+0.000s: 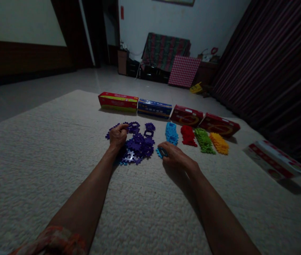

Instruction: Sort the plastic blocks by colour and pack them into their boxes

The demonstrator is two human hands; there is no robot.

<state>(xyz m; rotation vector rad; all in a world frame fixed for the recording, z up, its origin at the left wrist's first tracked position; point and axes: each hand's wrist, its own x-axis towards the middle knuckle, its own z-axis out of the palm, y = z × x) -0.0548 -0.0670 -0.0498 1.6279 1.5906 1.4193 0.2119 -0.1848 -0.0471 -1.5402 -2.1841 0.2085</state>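
Note:
A pile of purple interlocking plastic pieces with toothed edges [141, 145] lies on the quilted mat, a few light blue edges showing at its near side. At the pile's left part is my left hand [117, 137], its fingers curled in; whatever they grip is hidden. My right hand [175, 155], to the right of the pile, is closed on a light blue interlocking piece [159, 153] just over the mat. Beyond that hand lies a stack of light blue pieces [171, 132]. Two purple pieces [149, 130] form a short column behind the pile.
Red [188, 135], green [204, 141] and yellow stacks [219, 143] stand to the right on the mat [86, 198]. Behind them run a red-and-green box [118, 102], a blue box [154, 108] and two dark red boxes [186, 115]. Another box [280, 159] lies far right.

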